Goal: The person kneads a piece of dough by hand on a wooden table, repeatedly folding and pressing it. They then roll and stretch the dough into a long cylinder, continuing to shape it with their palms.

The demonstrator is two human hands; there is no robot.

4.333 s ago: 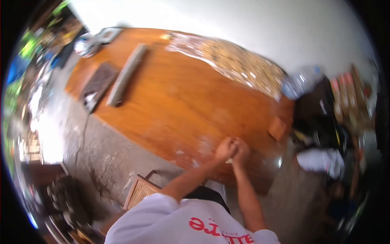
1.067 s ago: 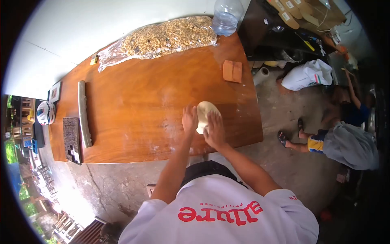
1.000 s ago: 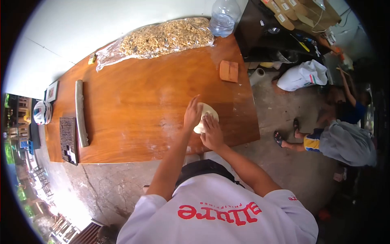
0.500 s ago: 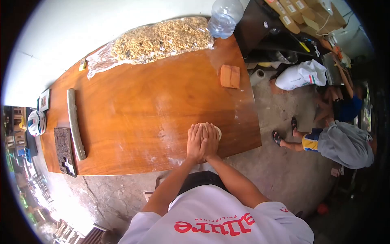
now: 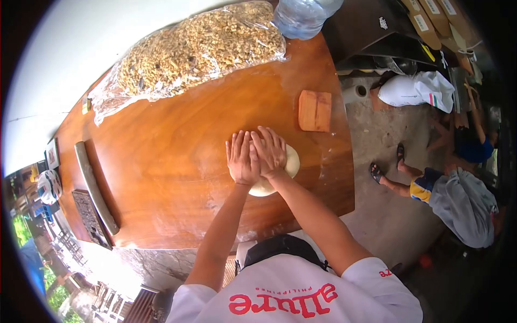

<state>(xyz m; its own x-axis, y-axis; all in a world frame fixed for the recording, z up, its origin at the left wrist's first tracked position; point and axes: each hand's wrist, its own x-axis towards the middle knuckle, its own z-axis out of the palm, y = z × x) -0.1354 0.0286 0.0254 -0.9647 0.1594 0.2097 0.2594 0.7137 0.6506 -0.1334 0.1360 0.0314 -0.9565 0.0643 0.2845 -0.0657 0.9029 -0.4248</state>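
Note:
A pale, round lump of dough [image 5: 291,161] lies on the brown wooden table [image 5: 177,151]. My left hand [image 5: 242,160] presses on its left side, fingers stretched out and pointing away from me. My right hand [image 5: 269,151] rests on the dough too, its fingers spread and partly overlapping my left hand. The dough shows to the right of the hands and below them. Neither hand's fingers are wrapped round anything. Faint white powder marks the table near the front edge.
A clear bag of brown crumbly pieces [image 5: 199,46] and a water bottle [image 5: 305,16] stand at the back. An orange block [image 5: 314,111] lies at right. A long rod [image 5: 96,185] and a dark carved board [image 5: 91,218] lie at left. People [image 5: 458,199] are at far right.
Both hands have moved away from my body, further over the table. More of the dough now shows beside and below them, and the fingers are more spread. The view has shifted closer.

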